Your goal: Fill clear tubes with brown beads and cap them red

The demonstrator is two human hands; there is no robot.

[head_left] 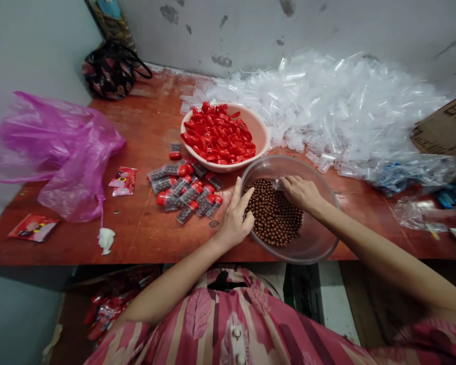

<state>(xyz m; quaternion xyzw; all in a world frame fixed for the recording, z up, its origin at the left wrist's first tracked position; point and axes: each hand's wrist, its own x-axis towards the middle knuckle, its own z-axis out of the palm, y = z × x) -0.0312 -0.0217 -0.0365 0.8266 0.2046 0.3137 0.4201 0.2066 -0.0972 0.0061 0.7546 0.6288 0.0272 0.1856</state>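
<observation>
A clear plastic bowl (323, 243) holds a heap of small round brown balls (275, 215). My right hand (300, 192) reaches inside it, fingers closed on a small clear plastic container (277, 184) at the balls' upper edge; the fingers partly hide it. At the bowl's left rim rests my left hand (235, 218), its fingers spread apart. To the left lies a pile of filled containers with red caps (192, 192). Behind, a pink bowl (264, 134) is full of loose red caps (220, 134).
A large heap of empty clear containers (327, 106) covers the back right, beside a cardboard box (446, 126). On the left lie a purple plastic bag (68, 147), red packets (123, 181) and a white scrap (106, 240). A dark flowered bag (112, 71) stands in the back corner.
</observation>
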